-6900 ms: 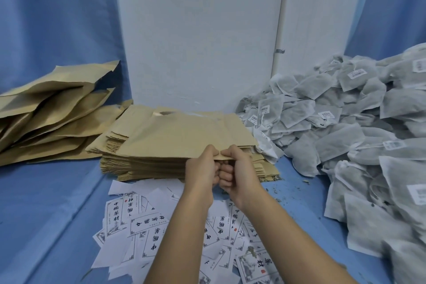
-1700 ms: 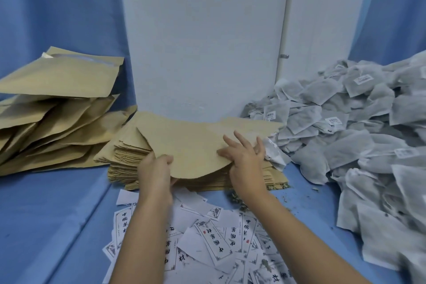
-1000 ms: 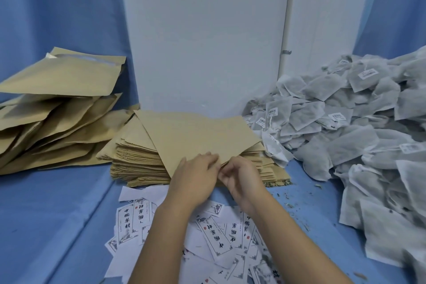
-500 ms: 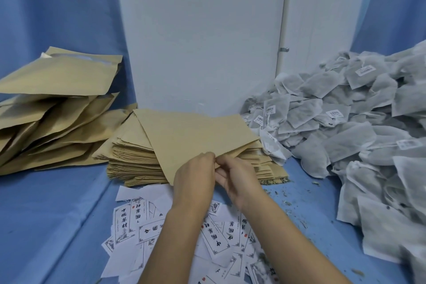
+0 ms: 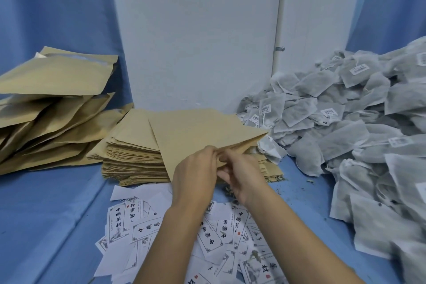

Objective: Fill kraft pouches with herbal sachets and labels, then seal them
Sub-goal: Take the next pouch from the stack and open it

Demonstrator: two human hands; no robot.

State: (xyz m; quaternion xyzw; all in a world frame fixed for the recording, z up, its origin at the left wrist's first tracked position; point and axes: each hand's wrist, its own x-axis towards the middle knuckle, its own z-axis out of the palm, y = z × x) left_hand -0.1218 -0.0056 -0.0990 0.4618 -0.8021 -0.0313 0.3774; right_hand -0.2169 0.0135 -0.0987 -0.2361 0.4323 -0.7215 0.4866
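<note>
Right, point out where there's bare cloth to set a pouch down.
Widest bare cloth: near left, bordered by the left pile, the stack and the labels. A narrower, crumb-strewn strip runs between labels and sachets. Crowded: near centre, the right, and the stack's front, where left hand and right hand pinch the top pouch.

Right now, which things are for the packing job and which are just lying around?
For the job: kraft pouch in left hand and right hand, pouch stack, sachets, labels.
Just lying about: herb crumbs, white board, blue cloth.
</note>
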